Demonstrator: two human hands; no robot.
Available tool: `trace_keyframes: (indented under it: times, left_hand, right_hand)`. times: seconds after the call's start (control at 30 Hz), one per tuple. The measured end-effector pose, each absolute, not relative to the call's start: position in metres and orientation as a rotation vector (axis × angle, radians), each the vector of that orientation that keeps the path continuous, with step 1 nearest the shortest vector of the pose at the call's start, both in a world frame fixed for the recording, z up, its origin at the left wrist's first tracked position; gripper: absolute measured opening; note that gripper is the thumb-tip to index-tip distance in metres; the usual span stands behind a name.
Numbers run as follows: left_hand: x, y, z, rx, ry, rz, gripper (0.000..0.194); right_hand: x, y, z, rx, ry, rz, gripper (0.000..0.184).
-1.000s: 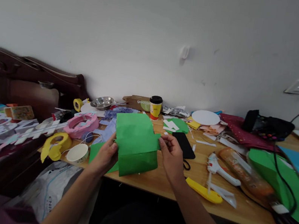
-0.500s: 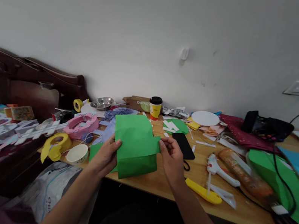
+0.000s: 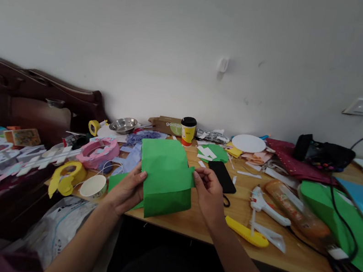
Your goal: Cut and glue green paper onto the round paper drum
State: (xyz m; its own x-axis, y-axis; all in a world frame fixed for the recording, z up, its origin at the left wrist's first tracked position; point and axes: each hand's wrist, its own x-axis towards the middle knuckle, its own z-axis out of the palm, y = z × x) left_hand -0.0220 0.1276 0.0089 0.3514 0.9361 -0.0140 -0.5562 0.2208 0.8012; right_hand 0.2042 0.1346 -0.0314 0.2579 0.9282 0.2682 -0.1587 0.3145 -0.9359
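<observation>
A folded green paper piece [image 3: 165, 176] is held up just above the near edge of the wooden table [image 3: 280, 252]. My left hand [image 3: 126, 190] grips its left side, fingers spread over the lower left fold. On the right edge, my right hand [image 3: 207, 192] pinches a small flap near the top corner. The lower part of the paper is folded up and looks darker. Another green sheet [image 3: 115, 181] lies under it on the table.
A black phone [image 3: 222, 176] and a yellow utility knife [image 3: 246, 232] lie right of my hands, with a white glue gun [image 3: 269, 207] beyond. A paper cup [image 3: 94, 186], yellow tape dispenser [image 3: 66, 176] and pink ring [image 3: 98, 150] sit left. A yellow coffee cup [image 3: 188, 130] stands behind.
My left hand slid slightly up onto the paper's left side, fingers now over the fold. The paper tilted a little; my right hand stayed pinching the right flap.
</observation>
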Motion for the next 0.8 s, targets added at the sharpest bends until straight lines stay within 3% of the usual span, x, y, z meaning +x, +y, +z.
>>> trace_keyframes:
  times: [0.3, 0.8]
  left_hand:
    - [-0.0238, 0.1302, 0.0054, 0.778, 0.598, 1.083, 0.060]
    - [-0.0235, 0.1302, 0.0029, 0.762, 0.620, 1.117, 0.043]
  right_hand:
    - [0.2053, 0.1358, -0.0286, -0.968, -1.039, 0.882, 0.037]
    - [0.2048, 0.1342, -0.0267, -0.948, -1.023, 0.888, 0.032]
